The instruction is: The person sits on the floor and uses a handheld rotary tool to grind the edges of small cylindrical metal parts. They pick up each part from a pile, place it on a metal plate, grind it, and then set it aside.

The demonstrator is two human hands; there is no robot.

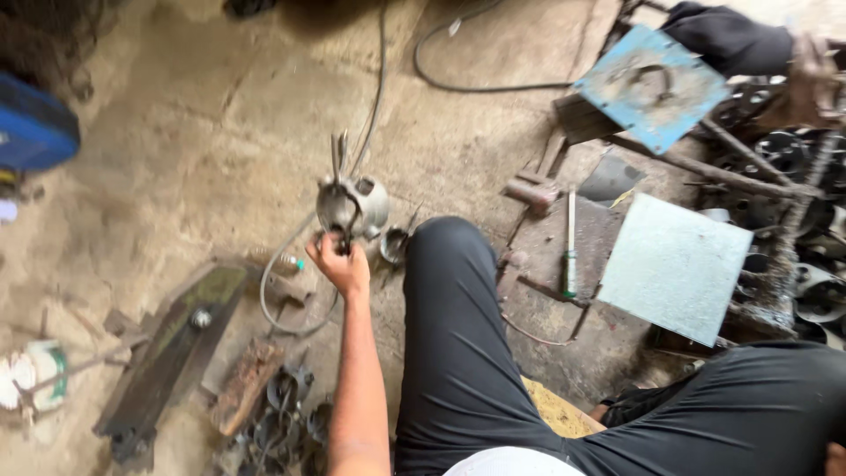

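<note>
blue container [33, 128] at the floor's [203, 115] far left edge, and a dark metal bar [172, 348] lying near the lower left corner. left hand [339, 263] raised over mid-floor, fingers closed around the lower part of a round grey metal housing [354, 204] with prongs sticking up; a screwdriver [570, 247] lies right of the black-trousered knee [449, 264]. grey square plate [674, 264] and blue square plate [652, 84] toward the right edge; right hand not seen.

One hand [339, 264], one round metal housing [354, 205], two flat square plates [674, 264], one hammer [533, 189], one screwdriver [570, 247].
</note>
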